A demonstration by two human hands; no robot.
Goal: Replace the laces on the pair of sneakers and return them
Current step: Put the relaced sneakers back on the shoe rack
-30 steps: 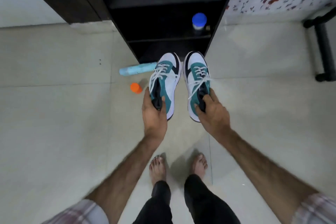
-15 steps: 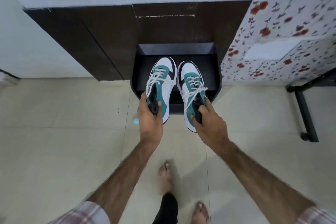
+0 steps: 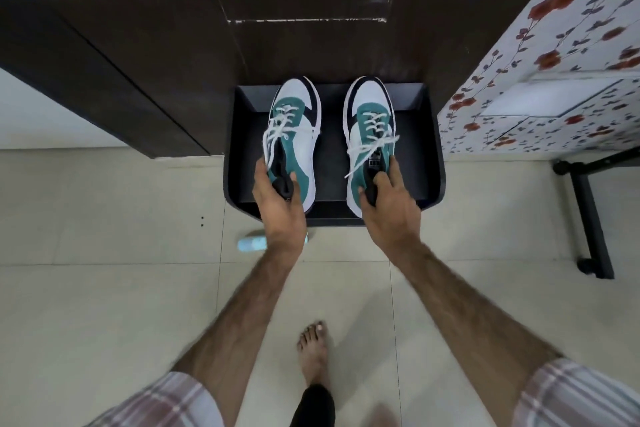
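Observation:
Two white, teal and black sneakers with white laces are over the top of a black shelf unit (image 3: 431, 135), toes pointing away from me. My left hand (image 3: 278, 204) grips the heel opening of the left sneaker (image 3: 298, 135). My right hand (image 3: 388, 203) grips the heel opening of the right sneaker (image 3: 370, 135). The two shoes are a hand's width apart. Whether their soles touch the shelf top I cannot tell; both heels overhang its front edge.
A dark wooden cabinet (image 3: 138, 73) rises behind and left of the shelf. A flower-patterned surface (image 3: 554, 87) stands to the right, with a black metal stand (image 3: 588, 218) beside it. A pale blue bottle (image 3: 251, 244) lies on the tiled floor near my bare foot (image 3: 313, 350).
I have stepped closer and raised the view. Both hands carried the sneakers forward over the shelf top and spread them apart. The orange cap and lower shelf are out of sight.

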